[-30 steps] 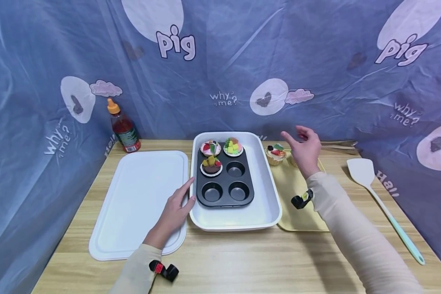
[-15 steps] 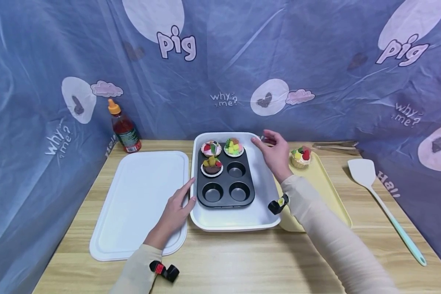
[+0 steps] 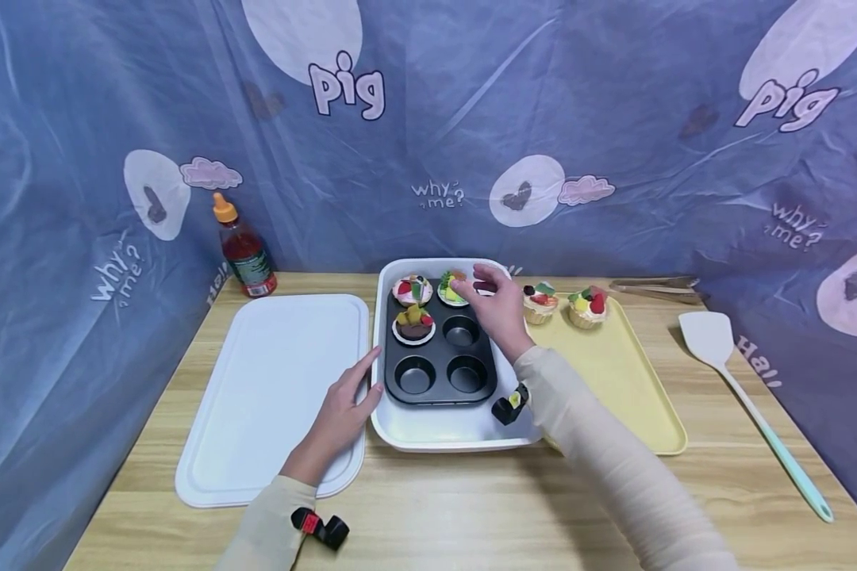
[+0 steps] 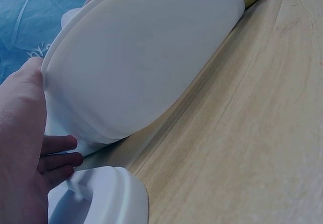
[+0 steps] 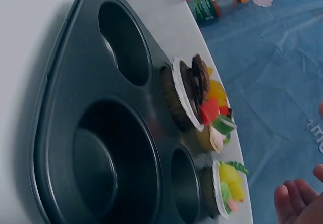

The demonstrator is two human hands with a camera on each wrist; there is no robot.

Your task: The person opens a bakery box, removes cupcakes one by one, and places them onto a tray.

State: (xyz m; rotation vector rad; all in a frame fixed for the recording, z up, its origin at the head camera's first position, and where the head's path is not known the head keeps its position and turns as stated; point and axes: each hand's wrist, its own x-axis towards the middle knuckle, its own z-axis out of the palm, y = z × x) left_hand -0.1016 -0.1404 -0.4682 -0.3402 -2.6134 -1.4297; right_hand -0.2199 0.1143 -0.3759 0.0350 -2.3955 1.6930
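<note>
My left hand rests against the left side of a white rectangular tub, thumb and fingertips touching its rim and outer wall in the left wrist view. Inside the tub lies a dark muffin tin. A chocolate cupcake, a pink-topped cupcake and a cupcake with yellow and green toppings sit in its cups; the other three cups are bare. My right hand is over the tin's back right, overlapping the yellow-and-green one in the head view. Its fingers are loosely bent, with nothing between them.
Right of the tub, a yellow tray bears two fruit-topped cupcakes at its back. Tongs and a white spatula lie further right. A white lid-like board and a sauce bottle are on the left.
My right hand has moved left from over the yellow tray's cupcakes to above the muffin tin, uncovering both cupcakes there. The yellow tray's right side shows again. My left hand has stayed put.
</note>
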